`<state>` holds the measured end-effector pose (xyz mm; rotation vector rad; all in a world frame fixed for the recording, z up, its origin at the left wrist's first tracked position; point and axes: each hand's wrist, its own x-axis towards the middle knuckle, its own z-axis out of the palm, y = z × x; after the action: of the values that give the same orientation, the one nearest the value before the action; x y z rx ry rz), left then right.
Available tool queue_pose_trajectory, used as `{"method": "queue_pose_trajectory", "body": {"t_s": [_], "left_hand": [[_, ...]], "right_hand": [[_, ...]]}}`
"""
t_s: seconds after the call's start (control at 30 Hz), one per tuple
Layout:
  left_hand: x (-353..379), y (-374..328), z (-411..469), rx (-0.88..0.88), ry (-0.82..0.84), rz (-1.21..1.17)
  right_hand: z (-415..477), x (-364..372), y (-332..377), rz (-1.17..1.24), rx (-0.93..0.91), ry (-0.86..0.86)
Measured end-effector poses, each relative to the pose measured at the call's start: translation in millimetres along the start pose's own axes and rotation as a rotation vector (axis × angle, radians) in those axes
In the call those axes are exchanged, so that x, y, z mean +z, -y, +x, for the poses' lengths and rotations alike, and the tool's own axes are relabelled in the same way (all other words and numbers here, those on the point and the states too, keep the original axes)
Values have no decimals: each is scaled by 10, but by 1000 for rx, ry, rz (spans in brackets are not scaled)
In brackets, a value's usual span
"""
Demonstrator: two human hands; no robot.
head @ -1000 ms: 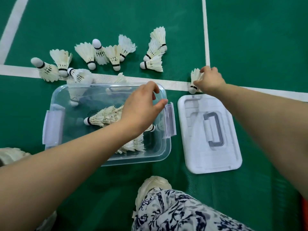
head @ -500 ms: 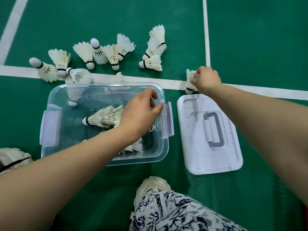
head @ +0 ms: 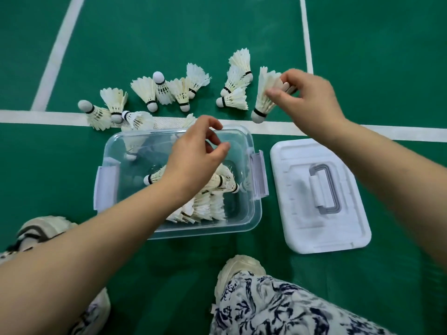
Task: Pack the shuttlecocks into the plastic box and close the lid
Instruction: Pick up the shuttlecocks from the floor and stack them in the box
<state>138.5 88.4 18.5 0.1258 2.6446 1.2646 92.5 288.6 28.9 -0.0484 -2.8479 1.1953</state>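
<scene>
1. Head view: right hand (head: pixel 312 102) pinches one shuttlecock (head: pixel 264 97) by its feathers, cork down, above the white court line (head: pixel 36 116).
2. Left hand (head: pixel 196 153) hovers over the clear plastic box (head: pixel 254 213), fingers loosely curled, holding nothing.
3. Several shuttlecocks lie inside the box; a loose cluster (head: pixel 167 90) rests on the green floor (head: pixel 169 32) beyond it.
4. White lid (head: pixel 338 228) lies flat just right of the box.

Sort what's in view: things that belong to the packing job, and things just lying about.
Job: plastic box, white lid, shuttlecock held in right hand, loose shuttlecocks, left hand.
Just there: shoe, court lines.
</scene>
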Motion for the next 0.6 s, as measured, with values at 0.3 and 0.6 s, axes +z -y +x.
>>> {"method": "queue_pose_trajectory", "body": {"t_s": [0.3, 0.6], "left_hand": [[-296, 173, -315, -60, -89, 63], [-492, 448, -344, 69, -151, 183]], "right_hand": [[-223, 232, 592, -64, -218, 404], [-209, 670, 827, -246, -431, 627]]}}
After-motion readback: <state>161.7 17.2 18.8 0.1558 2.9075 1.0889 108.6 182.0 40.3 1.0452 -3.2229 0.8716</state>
